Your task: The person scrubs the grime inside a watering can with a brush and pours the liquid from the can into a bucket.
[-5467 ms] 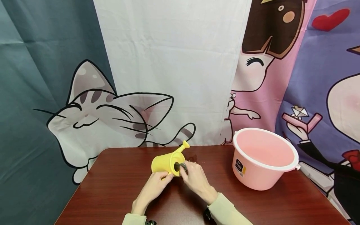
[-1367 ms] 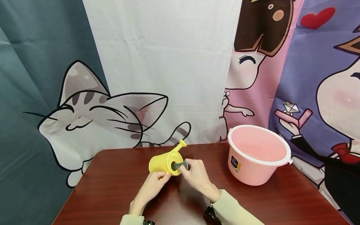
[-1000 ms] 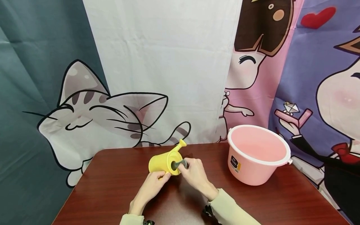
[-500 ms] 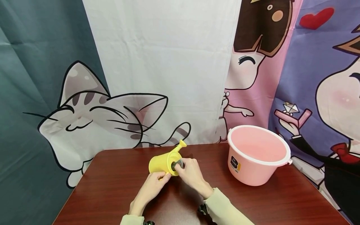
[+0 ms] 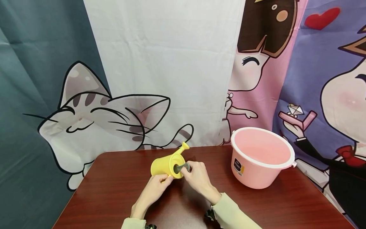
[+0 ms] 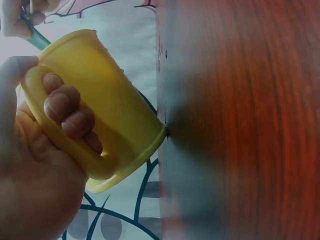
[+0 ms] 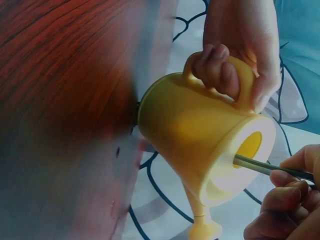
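Note:
A small yellow watering can [image 5: 161, 166] is tipped on its side over the table, its opening towards the right and its spout [image 5: 180, 149] up. My left hand [image 5: 153, 188] grips it by the handle, fingers curled through the loop in the left wrist view. Between thumb and fingers my right hand [image 5: 200, 179] pinches a slim dark green handle [image 7: 252, 165], which runs in through the can's round opening. Its far end is hidden inside the can, so I cannot tell what tool it is. The can's base edge [image 6: 164, 131] is right at the tabletop.
A pink bucket [image 5: 258, 173] with a white rim stands on the right of the dark red-brown table [image 5: 114, 187]. A few wet-looking spots [image 7: 114, 204] lie on the wood by the can. A cartoon-printed cloth [image 5: 177, 63] hangs behind the table.
Half a second ago the right hand was closer to the can with the green handle deeper in; now it is drawn back to the right. The left hand holds the can steady.

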